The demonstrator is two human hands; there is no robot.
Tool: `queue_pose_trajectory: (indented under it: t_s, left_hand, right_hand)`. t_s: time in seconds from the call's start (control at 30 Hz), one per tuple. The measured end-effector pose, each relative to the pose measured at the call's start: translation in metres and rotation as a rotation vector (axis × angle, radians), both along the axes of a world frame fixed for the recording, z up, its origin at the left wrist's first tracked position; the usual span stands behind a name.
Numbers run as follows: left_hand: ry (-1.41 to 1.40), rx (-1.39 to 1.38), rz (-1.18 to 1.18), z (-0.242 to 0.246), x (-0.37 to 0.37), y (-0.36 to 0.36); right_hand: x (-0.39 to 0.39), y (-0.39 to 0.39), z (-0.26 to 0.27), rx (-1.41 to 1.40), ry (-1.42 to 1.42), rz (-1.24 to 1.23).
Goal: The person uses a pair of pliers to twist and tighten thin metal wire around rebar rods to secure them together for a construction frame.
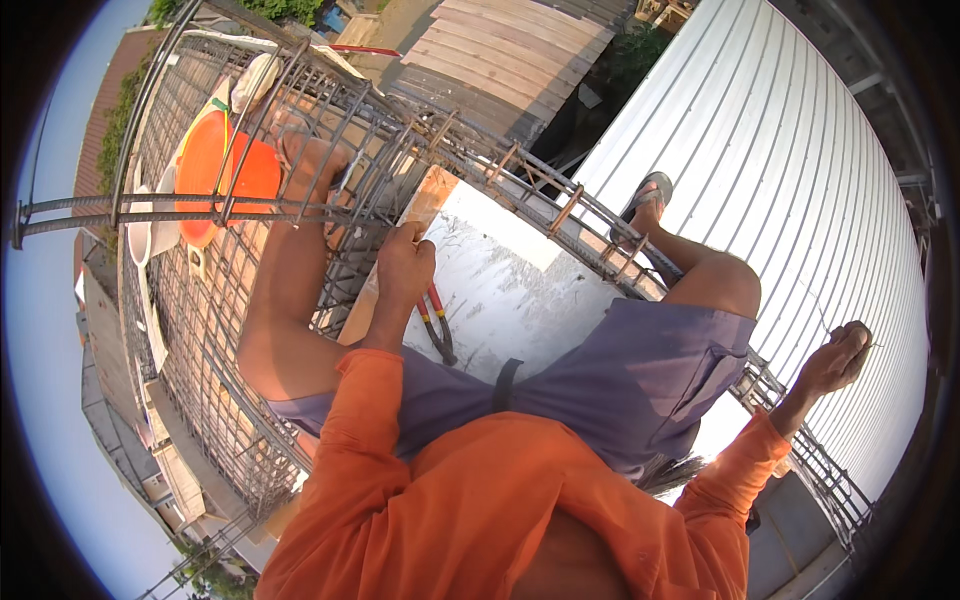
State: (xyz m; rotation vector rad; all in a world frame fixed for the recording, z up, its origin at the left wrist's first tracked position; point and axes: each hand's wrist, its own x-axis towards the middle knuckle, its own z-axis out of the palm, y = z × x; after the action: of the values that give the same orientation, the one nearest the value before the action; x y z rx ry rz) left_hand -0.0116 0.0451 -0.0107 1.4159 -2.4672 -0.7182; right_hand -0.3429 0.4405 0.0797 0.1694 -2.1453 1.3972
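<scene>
My left hand [405, 264], its fingers curled, is over the left edge of a whitish board [510, 292] between my legs. Whether it grips anything is hidden. Pincers with red handles [437, 326] lie on the board just below this hand, jaws towards me. Out to the right, my right hand [840, 358] is closed on thin wire [819, 300], whose ends stick out from the fist above a white corrugated metal roof [750, 187]. A rebar cage [555, 217] runs diagonally beyond the board, under my right leg.
A mat of tied rebar [217, 337] spreads out at the left, with an orange plastic basin [259, 176] and a white container [141, 236] on it. Long rebar rods [150, 211] stick out at the far left. Lower brownish roof sheets [502, 52] lie beyond the slab's edge.
</scene>
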Motion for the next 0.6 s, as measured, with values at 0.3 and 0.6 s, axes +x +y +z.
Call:
queue_pose_trajectory:
  t_s: [0.3, 0.6]
  left_hand:
    - [0.524, -0.221, -0.478, 0.076, -0.084, 0.093]
    - [0.512, -0.094, -0.898, 0.099, -0.101, 0.121]
  right_hand:
    - [0.084, -0.138, 0.051, -0.726, -0.051, 0.986]
    - [0.112, -0.142, 0.059, -1.222, -0.439, 1.339]
